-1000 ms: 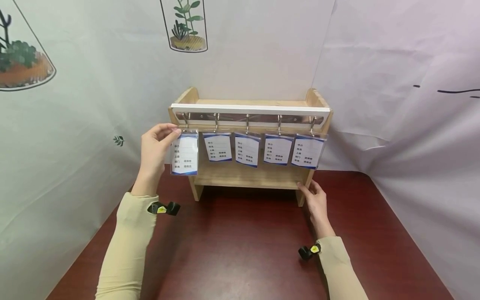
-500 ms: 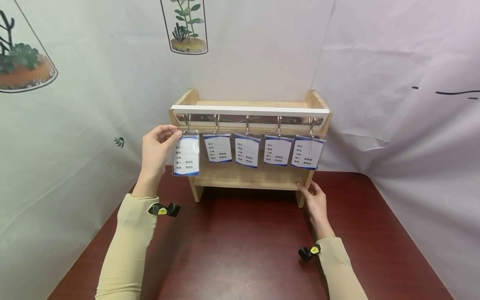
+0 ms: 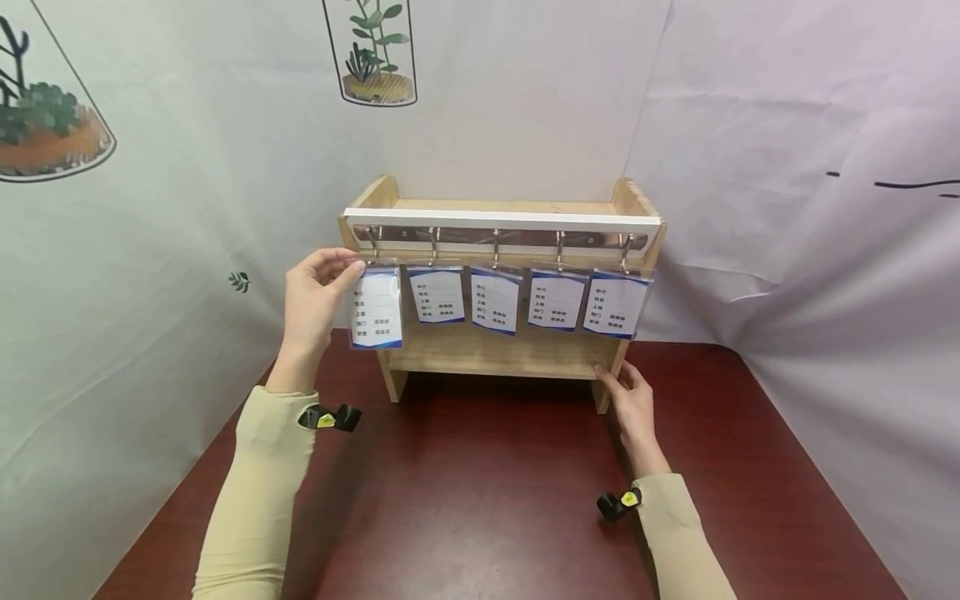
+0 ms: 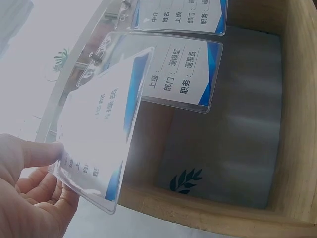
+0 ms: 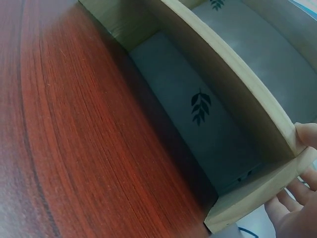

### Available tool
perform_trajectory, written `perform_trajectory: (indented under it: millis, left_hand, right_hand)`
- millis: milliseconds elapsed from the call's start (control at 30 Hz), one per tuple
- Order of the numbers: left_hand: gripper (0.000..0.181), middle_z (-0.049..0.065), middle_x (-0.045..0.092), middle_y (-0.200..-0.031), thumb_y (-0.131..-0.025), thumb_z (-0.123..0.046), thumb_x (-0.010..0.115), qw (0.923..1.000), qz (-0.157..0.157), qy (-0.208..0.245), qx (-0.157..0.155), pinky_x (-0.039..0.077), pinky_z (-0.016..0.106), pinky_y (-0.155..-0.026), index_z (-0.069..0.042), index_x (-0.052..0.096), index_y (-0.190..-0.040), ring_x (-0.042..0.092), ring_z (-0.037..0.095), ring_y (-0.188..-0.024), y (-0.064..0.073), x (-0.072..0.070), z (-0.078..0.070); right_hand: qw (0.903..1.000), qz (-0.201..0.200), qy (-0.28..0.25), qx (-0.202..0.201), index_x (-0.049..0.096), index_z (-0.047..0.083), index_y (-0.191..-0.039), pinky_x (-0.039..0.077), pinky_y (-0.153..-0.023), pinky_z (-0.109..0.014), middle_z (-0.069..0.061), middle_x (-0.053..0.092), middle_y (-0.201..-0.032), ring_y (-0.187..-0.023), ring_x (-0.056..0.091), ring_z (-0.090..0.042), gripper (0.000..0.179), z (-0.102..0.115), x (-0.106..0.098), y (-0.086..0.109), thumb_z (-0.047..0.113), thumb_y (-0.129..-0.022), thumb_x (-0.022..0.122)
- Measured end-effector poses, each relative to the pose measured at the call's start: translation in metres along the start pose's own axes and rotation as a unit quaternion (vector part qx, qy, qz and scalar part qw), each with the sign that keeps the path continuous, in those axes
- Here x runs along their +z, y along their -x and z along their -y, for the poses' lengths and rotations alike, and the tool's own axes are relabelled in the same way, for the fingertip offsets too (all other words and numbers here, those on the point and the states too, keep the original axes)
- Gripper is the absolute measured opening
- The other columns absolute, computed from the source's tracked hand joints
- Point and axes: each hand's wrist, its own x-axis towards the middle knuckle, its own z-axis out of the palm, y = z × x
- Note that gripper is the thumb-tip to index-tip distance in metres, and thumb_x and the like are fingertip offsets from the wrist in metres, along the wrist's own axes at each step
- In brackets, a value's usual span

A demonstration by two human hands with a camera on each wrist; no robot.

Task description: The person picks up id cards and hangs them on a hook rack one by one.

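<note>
My left hand [image 3: 315, 292] pinches a clear plastic badge holder [image 3: 377, 308] at its upper left corner, between thumb and fingers. The holder's top edge overlaps the leftmost hook [image 3: 373, 240] in the head view. Glare washes out much of its white and blue card in the left wrist view. More badge holders of the same kind, such as the second one [image 3: 438, 296], hang from the other hooks. My right hand [image 3: 632, 404] grips the lower right side of a wooden shelf [image 3: 495, 362], thumb on the inside and fingers around the outer face of the side panel.
A white rail with a metal hook strip [image 3: 525, 237] runs along the shelf's upper front. The shelf stands on a dark red table [image 3: 480, 500]. Pale fabric walls [image 3: 517, 100] with printed plants close in behind and on both sides.
My left hand has shifted the pinched badge holder slightly to the right, bringing it nearer the second one. My right hand stays on the shelf's side.
</note>
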Motion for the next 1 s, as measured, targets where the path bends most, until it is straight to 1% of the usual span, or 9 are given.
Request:
perform_trajectory:
  millis: [167, 233, 300, 367, 467, 533, 733, 867, 1000]
  left_hand:
    - [0.018, -0.007, 0.07, -0.087, -0.092, -0.009, 0.074, 0.9998, 0.003, -0.014, 0.015, 0.046, 0.022, -0.07, 0.002, 0.071, -0.107, 0.061, 0.01, -0.081, -0.0027, 0.0039, 0.0007]
    - [0.021, -0.004, 0.071, -0.091, -0.093, -0.009, 0.074, 0.9993, 0.004, -0.029, 0.025, 0.047, 0.022, -0.071, 0.003, 0.071, -0.109, 0.062, 0.01, -0.083, -0.0039, 0.0064, 0.0017]
    - [0.022, 0.003, 0.073, -0.094, -0.093, -0.01, 0.073, 0.9985, 0.004, -0.04, 0.036, 0.047, 0.021, -0.071, 0.004, 0.07, -0.11, 0.062, 0.01, -0.084, -0.005, 0.0085, 0.0028]
    - [0.023, 0.006, 0.073, -0.097, -0.094, -0.011, 0.073, 0.998, 0.001, -0.047, 0.042, 0.047, 0.021, -0.072, 0.005, 0.07, -0.11, 0.062, 0.01, -0.085, -0.0049, 0.0088, 0.0043]
    - [0.021, 0.002, 0.074, -0.096, -0.094, -0.008, 0.072, 0.9982, -0.003, -0.039, 0.045, 0.048, 0.02, -0.072, 0.006, 0.069, -0.11, 0.062, 0.01, -0.085, -0.0037, 0.0072, 0.006]
    - [0.021, -0.002, 0.073, -0.095, -0.094, -0.007, 0.072, 0.9986, -0.003, -0.034, 0.041, 0.048, 0.02, -0.073, 0.006, 0.07, -0.11, 0.062, 0.009, -0.085, -0.003, 0.0053, 0.0074]
    - [0.023, 0.002, 0.073, -0.097, -0.094, -0.01, 0.073, 0.9985, 0.011, -0.032, 0.043, 0.048, 0.021, -0.075, 0.005, 0.07, -0.111, 0.062, 0.01, -0.086, -0.0063, 0.0034, 0.0077]
    - [0.023, -0.003, 0.072, -0.096, -0.094, -0.01, 0.073, 0.9985, 0.018, -0.03, 0.042, 0.049, 0.02, -0.076, 0.004, 0.07, -0.111, 0.063, 0.01, -0.086, -0.0078, 0.0026, 0.0073]
    - [0.019, -0.007, 0.072, -0.095, -0.093, -0.007, 0.072, 0.9987, 0.018, -0.025, 0.039, 0.049, 0.019, -0.075, 0.003, 0.071, -0.11, 0.063, 0.01, -0.085, -0.0066, 0.0011, 0.0087]
  right_hand:
    - [0.9999, -0.009, 0.005, 0.002, 0.048, 0.002, -0.147, 0.043, -0.107, -0.04, -0.021, 0.052, -0.144, -0.126, 0.052, -0.029, 0.066, -0.0008, -0.0028, -0.0015, 0.03, -0.094, 0.074]
    - [0.9999, -0.012, 0.004, 0.001, 0.048, 0.001, -0.147, 0.044, -0.104, -0.036, -0.021, 0.053, -0.143, -0.125, 0.053, -0.028, 0.066, -0.0006, -0.0041, -0.0024, 0.031, -0.094, 0.074]
    - [0.9999, -0.011, 0.003, 0.0, 0.048, 0.002, -0.147, 0.043, -0.104, -0.035, -0.021, 0.053, -0.143, -0.125, 0.053, -0.028, 0.067, 0.0001, -0.0047, -0.0024, 0.031, -0.094, 0.074]
    - [1.0, -0.007, 0.001, 0.0, 0.047, 0.001, -0.148, 0.043, -0.104, -0.036, -0.021, 0.052, -0.144, -0.125, 0.052, -0.028, 0.067, 0.0003, -0.0041, -0.0022, 0.031, -0.094, 0.074]
    - [1.0, 0.0, 0.001, 0.003, 0.047, 0.001, -0.148, 0.042, -0.107, -0.041, -0.022, 0.051, -0.146, -0.128, 0.051, -0.029, 0.067, 0.0005, -0.0024, -0.0015, 0.031, -0.094, 0.073]
    - [1.0, 0.001, 0.001, 0.005, 0.047, 0.001, -0.147, 0.042, -0.107, -0.041, -0.022, 0.051, -0.146, -0.128, 0.051, -0.029, 0.065, 0.0002, -0.0014, -0.0018, 0.029, -0.094, 0.073]
    - [1.0, -0.006, 0.004, -0.002, 0.048, 0.001, -0.147, 0.042, -0.109, -0.041, -0.023, 0.052, -0.144, -0.128, 0.052, -0.03, 0.065, 0.0031, -0.0009, -0.0043, 0.029, -0.094, 0.073]
    - [1.0, -0.005, 0.008, 0.001, 0.046, 0.001, -0.149, 0.041, -0.11, -0.041, -0.023, 0.051, -0.145, -0.129, 0.051, -0.03, 0.067, 0.0035, -0.0007, -0.0052, 0.03, -0.095, 0.073]
    - [0.9999, -0.003, 0.007, 0.009, 0.046, 0.001, -0.149, 0.041, -0.11, -0.041, -0.023, 0.051, -0.145, -0.129, 0.051, -0.029, 0.066, 0.0012, 0.0003, -0.0044, 0.029, -0.095, 0.072]
